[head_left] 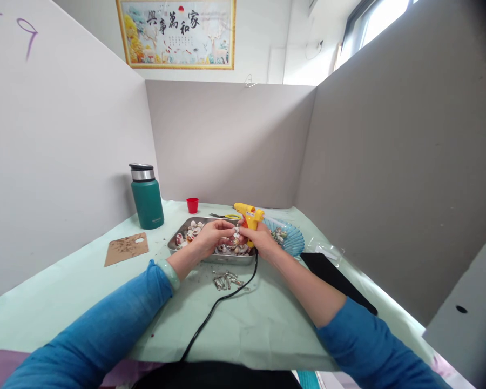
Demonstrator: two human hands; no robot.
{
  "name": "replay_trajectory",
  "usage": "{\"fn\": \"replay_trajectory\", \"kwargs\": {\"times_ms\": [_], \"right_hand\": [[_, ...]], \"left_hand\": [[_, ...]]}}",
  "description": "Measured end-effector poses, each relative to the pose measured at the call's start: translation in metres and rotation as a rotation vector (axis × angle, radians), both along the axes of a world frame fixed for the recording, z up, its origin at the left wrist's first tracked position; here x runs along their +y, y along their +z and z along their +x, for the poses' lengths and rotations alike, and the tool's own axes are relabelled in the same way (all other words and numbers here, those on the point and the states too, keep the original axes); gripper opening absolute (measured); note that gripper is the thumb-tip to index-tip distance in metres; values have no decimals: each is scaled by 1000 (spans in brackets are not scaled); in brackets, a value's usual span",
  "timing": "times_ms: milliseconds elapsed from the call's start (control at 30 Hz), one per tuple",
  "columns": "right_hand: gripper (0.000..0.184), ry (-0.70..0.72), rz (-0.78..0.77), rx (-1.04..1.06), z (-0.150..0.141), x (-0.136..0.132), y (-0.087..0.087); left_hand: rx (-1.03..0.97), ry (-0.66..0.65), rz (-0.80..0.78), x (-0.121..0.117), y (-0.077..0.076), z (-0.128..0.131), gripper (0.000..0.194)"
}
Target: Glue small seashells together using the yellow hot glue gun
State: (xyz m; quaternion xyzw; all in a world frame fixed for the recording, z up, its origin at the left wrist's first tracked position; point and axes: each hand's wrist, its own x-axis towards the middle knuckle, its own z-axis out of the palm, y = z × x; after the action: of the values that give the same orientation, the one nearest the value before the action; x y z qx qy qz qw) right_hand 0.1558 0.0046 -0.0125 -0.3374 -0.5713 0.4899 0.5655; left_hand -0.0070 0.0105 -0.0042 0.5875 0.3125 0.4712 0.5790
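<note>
Glue gun (251, 216): yellow, cradled in my right hand (263, 237) above the right end of the metal tray (227, 259), well in from the near edge of the table (283, 324).
Right hand: curled about the gun's handle, with thumb and finger stretched past it toward a small white piece (236, 230); whether they touch it I can't tell.
Left hand (213, 235): nearly closed, fingertips pinched on that same piece, just beside the gun; its shape is too small to make out.
Barrel: long axis roughly crosswise, front end toward my left and slightly away from me, pale glue stick (273, 221) jutting out to my right; the handle hangs down below.
Cord (200, 330): black, leading from the handle's base past the metal clips (219, 283) toward me.
Steady work: I judge it best to grip the piece lightly by its edge, low over the shells (194, 229), with the probably hot tip turned from my fingers and enough slack to spare the clips.
</note>
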Motion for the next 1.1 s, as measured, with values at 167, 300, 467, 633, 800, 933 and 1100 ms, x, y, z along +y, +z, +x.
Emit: {"fn": "replay_trajectory", "kwargs": {"times_ms": [167, 300, 467, 633, 800, 933, 1100], "right_hand": [[31, -17, -19, -18, -1, -1, 0], [30, -4, -5, -27, 0, -1, 0], [28, 10, 17, -33, -1, -1, 0], [28, 22, 23, -37, 0, 0, -2], [30, 14, 36, -60, 1, 0, -3], [28, -23, 30, -78, 0, -1, -1], [27, 4, 33, -73, -2, -3, -1]], "left_hand": [[-24, -48, -23, -1, 1, -1, 26], [-51, -59, -52, 0, 2, -1, 24], [-43, -73, -66, 0, 3, -1, 22], [-29, -56, -72, -1, 3, 0, 23], [-39, -17, -117, 1, 2, 0, 23], [-128, 41, -198, 6, 0, -2, 19], [-185, 42, -251, 8, 1, -4, 15]]}}
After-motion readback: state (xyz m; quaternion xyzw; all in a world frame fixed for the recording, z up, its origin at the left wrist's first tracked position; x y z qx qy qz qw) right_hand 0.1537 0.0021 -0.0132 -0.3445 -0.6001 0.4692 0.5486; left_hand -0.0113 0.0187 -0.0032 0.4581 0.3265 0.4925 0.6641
